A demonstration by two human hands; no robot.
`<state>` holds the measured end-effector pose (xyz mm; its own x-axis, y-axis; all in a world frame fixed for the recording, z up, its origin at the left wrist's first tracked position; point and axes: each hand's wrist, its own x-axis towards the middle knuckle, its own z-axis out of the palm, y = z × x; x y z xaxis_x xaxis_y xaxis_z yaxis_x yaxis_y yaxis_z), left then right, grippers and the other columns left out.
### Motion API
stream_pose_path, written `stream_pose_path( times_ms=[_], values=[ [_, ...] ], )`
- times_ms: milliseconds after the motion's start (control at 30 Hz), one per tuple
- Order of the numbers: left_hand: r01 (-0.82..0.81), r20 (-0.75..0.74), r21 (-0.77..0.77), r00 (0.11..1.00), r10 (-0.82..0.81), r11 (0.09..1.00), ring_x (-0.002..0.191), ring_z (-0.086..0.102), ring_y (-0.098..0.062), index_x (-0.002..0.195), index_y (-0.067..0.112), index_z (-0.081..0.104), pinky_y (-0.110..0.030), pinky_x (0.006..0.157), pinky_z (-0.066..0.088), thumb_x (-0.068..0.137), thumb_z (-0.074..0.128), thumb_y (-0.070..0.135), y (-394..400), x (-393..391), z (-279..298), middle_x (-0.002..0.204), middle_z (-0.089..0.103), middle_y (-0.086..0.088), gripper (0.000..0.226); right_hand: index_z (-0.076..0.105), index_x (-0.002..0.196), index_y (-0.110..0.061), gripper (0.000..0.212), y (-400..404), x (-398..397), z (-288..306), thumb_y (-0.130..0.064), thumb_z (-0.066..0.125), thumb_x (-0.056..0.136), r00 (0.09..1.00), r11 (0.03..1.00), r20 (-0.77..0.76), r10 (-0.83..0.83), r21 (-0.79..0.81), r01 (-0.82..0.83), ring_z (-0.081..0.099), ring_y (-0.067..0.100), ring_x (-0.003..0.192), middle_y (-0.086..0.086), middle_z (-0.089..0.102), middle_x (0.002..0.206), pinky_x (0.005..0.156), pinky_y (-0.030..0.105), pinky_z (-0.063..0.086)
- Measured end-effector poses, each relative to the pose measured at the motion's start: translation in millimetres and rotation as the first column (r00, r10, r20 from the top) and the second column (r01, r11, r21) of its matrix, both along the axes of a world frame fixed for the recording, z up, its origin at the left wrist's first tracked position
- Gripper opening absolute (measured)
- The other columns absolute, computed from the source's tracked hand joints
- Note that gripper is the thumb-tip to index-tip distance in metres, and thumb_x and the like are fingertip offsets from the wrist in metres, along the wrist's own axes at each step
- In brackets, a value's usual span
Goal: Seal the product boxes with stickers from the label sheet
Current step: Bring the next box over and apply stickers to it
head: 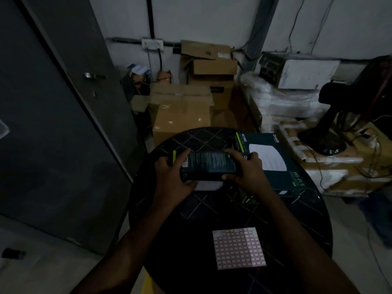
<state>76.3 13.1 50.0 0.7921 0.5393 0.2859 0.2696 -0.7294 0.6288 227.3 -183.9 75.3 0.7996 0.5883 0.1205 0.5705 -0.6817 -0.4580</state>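
Observation:
A dark product box (209,165) with fine print on its upper face is held above a round dark table (297,219). My left hand (172,177) grips its left end, fingers curled over the top edge. My right hand (247,168) grips its right end, thumb under the near edge. A second box (273,160), dark green with a white device picture, lies flat on the table at the right, partly behind my right hand. The label sheet (239,248), a grid of small pink stickers, lies flat near the table's front edge. Something white (209,185) shows under the held box.
Brown cardboard cartons (182,111) are stacked on the floor behind the table. White wrapped bundles (282,98) and a black fan base (326,141) on taped cartons stand at the right. A grey door (53,124) fills the left side. The room is dim.

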Motion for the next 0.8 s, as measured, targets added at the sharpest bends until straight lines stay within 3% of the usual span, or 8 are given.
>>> stream_pose_path(
  times_ms=[167, 300, 533, 600, 667, 733, 800],
  values=[
    [0.028, 0.031, -0.011, 0.999, -0.028, 1.000, 0.121, 0.032, -0.025, 0.146, 0.044, 0.041, -0.029, 0.099, 0.032, 0.069, 0.083, 0.043, -31.8, 7.7, 18.2, 0.124, 0.037, -0.009, 0.087, 0.028, 0.147, -0.056, 0.090, -41.0, 15.6, 19.7, -0.063, 0.077, 0.072, 0.994, 0.987, -0.102, 0.033, -0.156, -0.048, 0.050, 0.039, 0.104, 0.014, 0.042, 0.108, 0.095, 0.042, 0.047],
    [-0.005, -0.035, -0.115, 0.999, 0.001, 0.993, 0.122, 0.039, -0.030, 0.142, 0.047, 0.044, -0.035, 0.101, 0.039, 0.071, 0.084, 0.046, -46.1, 11.2, 15.8, 0.122, 0.039, -0.008, 0.081, 0.027, 0.149, -0.053, 0.089, -51.4, 19.2, 26.0, -0.065, 0.074, 0.075, 0.992, 0.965, -0.112, 0.050, -0.252, -0.077, 0.049, 0.040, 0.108, 0.017, 0.043, 0.114, 0.099, 0.042, 0.045],
    [-0.092, -0.130, -0.124, 0.989, 0.076, 0.988, 0.130, 0.038, -0.035, 0.140, 0.055, 0.033, -0.047, 0.102, 0.046, 0.068, 0.083, 0.052, -54.0, 15.9, 20.1, 0.132, 0.038, -0.010, 0.088, 0.031, 0.147, -0.051, 0.087, -52.2, 21.8, 27.3, -0.065, 0.074, 0.074, 0.991, 0.969, -0.102, 0.083, -0.223, -0.104, 0.044, 0.040, 0.118, 0.015, 0.035, 0.130, 0.105, 0.047, 0.044],
    [-0.242, -0.094, -0.115, 0.968, 0.232, 0.964, 0.125, 0.044, -0.033, 0.138, 0.043, 0.034, -0.044, 0.095, 0.050, 0.062, 0.087, 0.048, -63.6, 16.1, 24.2, 0.133, 0.036, -0.009, 0.093, 0.036, 0.147, -0.045, 0.087, -47.3, 26.3, 28.6, -0.064, 0.077, 0.071, 0.991, 0.970, -0.085, 0.101, -0.213, -0.117, 0.049, 0.039, 0.117, 0.013, 0.039, 0.131, 0.101, 0.044, 0.048],
    [-0.354, -0.007, -0.155, 0.934, 0.357, 0.922, 0.114, 0.051, -0.030, 0.123, 0.024, 0.041, -0.036, 0.082, 0.048, 0.060, 0.091, 0.039, -74.1, 18.1, 26.1, 0.126, 0.040, -0.008, 0.082, 0.041, 0.146, -0.040, 0.088, -42.8, 26.6, 32.4, -0.063, 0.078, 0.070, 0.991, 0.972, -0.069, 0.112, -0.199, -0.124, 0.052, 0.036, 0.116, 0.010, 0.044, 0.125, 0.095, 0.043, 0.051],
    [-0.335, 0.023, -0.263, 0.935, 0.353, 0.905, 0.104, 0.055, -0.028, 0.107, 0.016, 0.041, -0.030, 0.076, 0.041, 0.067, 0.088, 0.028, -81.5, 24.7, 27.4, 0.117, 0.046, -0.008, 0.063, 0.043, 0.144, -0.035, 0.086, -37.0, 19.3, 33.0, -0.065, 0.076, 0.071, 0.993, 0.977, -0.049, 0.106, -0.181, -0.114, 0.051, 0.034, 0.116, 0.008, 0.043, 0.122, 0.092, 0.043, 0.052],
    [-0.273, 0.028, -0.345, 0.953, 0.301, 0.898, 0.101, 0.055, -0.026, 0.105, 0.013, 0.043, -0.026, 0.076, 0.038, 0.077, 0.080, 0.019, -89.5, 33.2, 28.3, 0.112, 0.047, -0.007, 0.047, 0.043, 0.142, -0.031, 0.082, -32.5, 7.2, 29.0, -0.068, 0.072, 0.074, 0.995, 0.983, -0.006, 0.104, -0.151, -0.103, 0.048, 0.032, 0.117, 0.007, 0.042, 0.123, 0.088, 0.043, 0.053]
  ],
)
